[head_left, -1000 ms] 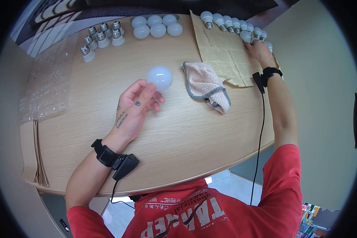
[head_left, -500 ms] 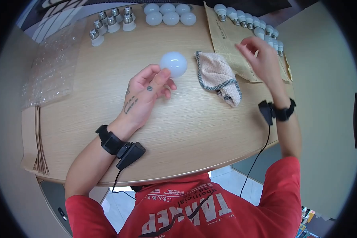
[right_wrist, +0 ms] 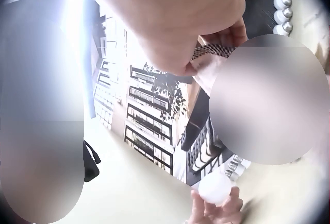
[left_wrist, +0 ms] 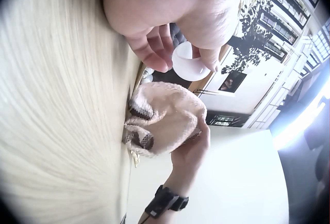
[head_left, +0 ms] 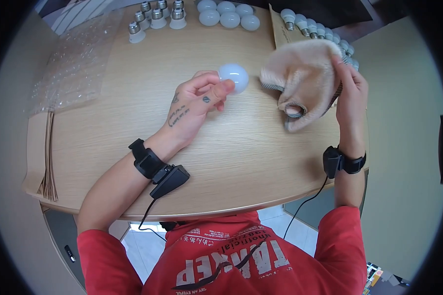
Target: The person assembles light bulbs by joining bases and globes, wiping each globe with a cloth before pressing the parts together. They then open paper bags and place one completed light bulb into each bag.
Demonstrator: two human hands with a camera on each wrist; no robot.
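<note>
My left hand (head_left: 194, 101) holds a white bulb cover (head_left: 235, 76) above the middle of the table, thumb on its near side. The left wrist view shows this cover (left_wrist: 186, 68) as a rounded shell between thumb and fingers. On the right, my right hand (head_left: 352, 88) pinches a pale towel (head_left: 307, 69) with a striped dark edging by its right side. The towel (left_wrist: 167, 108) hangs in loose folds close over the tabletop, a little apart from the cover. A blurred patch hides much of it in the right wrist view.
Several screw-cap bulb bases (head_left: 157, 19) stand at the back left, with several white covers (head_left: 230, 19) beside them. Whole bulbs (head_left: 311, 27) line the back right on brown printed paper (head_left: 279, 35). Bubble wrap (head_left: 81, 69) and folded brown paper (head_left: 40, 157) lie along the left.
My right hand has left the bulbs at the back right, come back and lifted the towel off the table. The left hand keeps its hold on the cover.
</note>
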